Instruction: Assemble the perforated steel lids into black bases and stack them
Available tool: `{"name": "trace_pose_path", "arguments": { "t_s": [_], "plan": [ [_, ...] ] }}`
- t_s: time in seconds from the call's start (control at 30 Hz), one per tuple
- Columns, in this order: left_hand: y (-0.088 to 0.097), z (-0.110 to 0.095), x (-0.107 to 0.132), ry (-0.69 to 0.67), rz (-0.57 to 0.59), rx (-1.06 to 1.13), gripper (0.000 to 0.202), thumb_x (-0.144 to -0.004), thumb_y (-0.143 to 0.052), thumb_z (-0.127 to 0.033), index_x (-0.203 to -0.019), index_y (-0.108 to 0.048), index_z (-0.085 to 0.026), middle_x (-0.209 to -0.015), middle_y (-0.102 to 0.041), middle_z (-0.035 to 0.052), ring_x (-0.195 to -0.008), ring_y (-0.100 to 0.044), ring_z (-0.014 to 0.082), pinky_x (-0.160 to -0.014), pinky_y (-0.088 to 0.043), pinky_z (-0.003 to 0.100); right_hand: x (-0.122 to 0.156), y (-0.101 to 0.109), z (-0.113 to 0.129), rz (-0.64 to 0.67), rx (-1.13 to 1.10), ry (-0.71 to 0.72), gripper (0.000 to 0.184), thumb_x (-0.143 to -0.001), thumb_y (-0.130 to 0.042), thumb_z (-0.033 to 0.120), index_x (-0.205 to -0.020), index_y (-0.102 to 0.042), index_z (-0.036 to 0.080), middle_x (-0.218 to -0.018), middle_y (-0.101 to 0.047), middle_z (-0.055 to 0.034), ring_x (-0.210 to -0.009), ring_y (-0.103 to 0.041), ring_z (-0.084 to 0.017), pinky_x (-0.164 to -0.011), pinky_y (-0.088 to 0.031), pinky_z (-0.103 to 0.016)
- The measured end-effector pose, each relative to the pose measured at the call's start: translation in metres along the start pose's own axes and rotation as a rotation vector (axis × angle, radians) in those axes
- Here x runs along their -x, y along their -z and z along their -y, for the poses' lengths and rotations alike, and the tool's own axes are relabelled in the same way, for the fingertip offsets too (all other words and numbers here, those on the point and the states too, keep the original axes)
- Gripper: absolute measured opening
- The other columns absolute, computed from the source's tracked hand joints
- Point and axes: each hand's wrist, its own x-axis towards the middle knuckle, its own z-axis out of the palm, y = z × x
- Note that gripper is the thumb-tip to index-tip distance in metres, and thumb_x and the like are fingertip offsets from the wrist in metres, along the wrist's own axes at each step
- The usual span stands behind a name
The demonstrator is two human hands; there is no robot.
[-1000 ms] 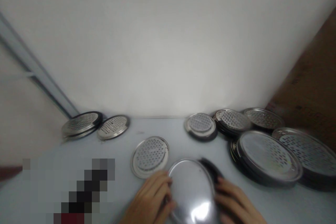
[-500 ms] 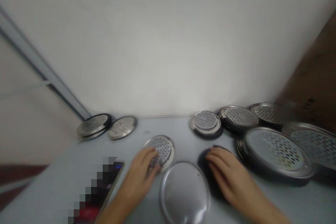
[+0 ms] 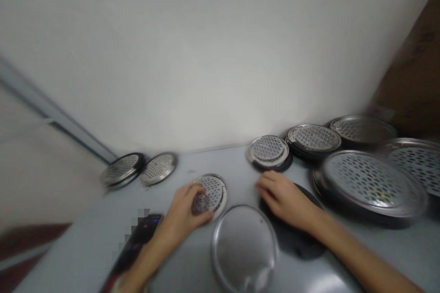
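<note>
Attention is shifting off the plain steel plate (image 3: 244, 249): a second ago both hands were gripping it by its sides, and now it is lying flat and released on the desk (image 3: 233, 165), close to the body between the two forearms. Left hand (image 3: 187, 210) is now curling its fingers over the near-left edge of the small perforated disc (image 3: 213, 190), just beyond the plate's far-left rim, and looks to be grasping it, though blur is hiding the exact grip. Right hand (image 3: 285, 197) is lying flat and unclenched on the black tray (image 3: 299, 238), which is sitting just right of the plate; it is resting further across the tray than half a second ago. Judging by this, work is moving from the plate to the disc and tray. Phone (image 3: 137, 242) is lying by the left forearm, and stacks of perforated trays (image 3: 373, 183) are crowding the right side.
</note>
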Motion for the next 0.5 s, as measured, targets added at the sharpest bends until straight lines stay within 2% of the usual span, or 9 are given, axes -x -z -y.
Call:
{"name": "trace_pose_path", "arguments": {
  "t_s": [0.1, 0.2, 0.3, 0.5],
  "plan": [
    [0.0015, -0.0037, -0.0037, 0.011, 0.016, -0.001, 0.040, -0.073, -0.078, -0.031, -0.110, -0.063, -0.022, -0.116, -0.066, 0.0079, -0.113, -0.059, 0.0292, -0.101, -0.048, 0.048, 0.0016, 0.0028, 0.0060, 0.062, -0.138, -0.017, 0.016, -0.099, -0.053, 0.020, -0.093, -0.068, 0.017, -0.091, -0.066, -0.0047, -0.087, -0.061, -0.018, -0.081, -0.047, -0.030],
    [0.0027, -0.0057, -0.0071, 0.027, 0.024, 0.009, 0.043, -0.073, -0.077, -0.032, -0.112, -0.063, -0.021, -0.116, -0.066, 0.0087, -0.113, -0.059, 0.0302, -0.101, -0.047, 0.049, 0.0038, 0.0010, 0.0106, 0.136, -0.162, -0.041, 0.008, -0.094, -0.063, 0.023, -0.097, -0.069, 0.018, -0.094, -0.068, -0.0044, -0.089, -0.063, -0.018, -0.082, -0.046, -0.029],
    [0.0033, -0.0055, -0.0097, 0.035, 0.018, 0.023, 0.046, -0.073, -0.077, -0.033, -0.114, -0.063, -0.021, -0.117, -0.066, 0.0090, -0.113, -0.059, 0.0303, -0.101, -0.047, 0.048, 0.0060, -0.0017, 0.0107, 0.177, -0.160, -0.059, 0.007, -0.091, -0.064, 0.016, -0.095, -0.069, 0.018, -0.094, -0.069, -0.0045, -0.088, -0.063, -0.018, -0.081, -0.045, -0.027],
    [0.0016, -0.0044, -0.0109, -0.002, 0.070, -0.035, 0.052, -0.072, -0.079, -0.032, -0.119, -0.063, -0.021, -0.121, -0.061, 0.0101, -0.119, -0.054, 0.0320, -0.105, -0.043, 0.051, 0.0036, -0.0001, 0.0095, 0.248, -0.266, -0.125, 0.018, -0.087, -0.058, 0.007, -0.089, -0.073, 0.017, -0.080, -0.073, -0.0012, -0.071, -0.063, -0.013, -0.067, -0.042, -0.022]
  ]
}}
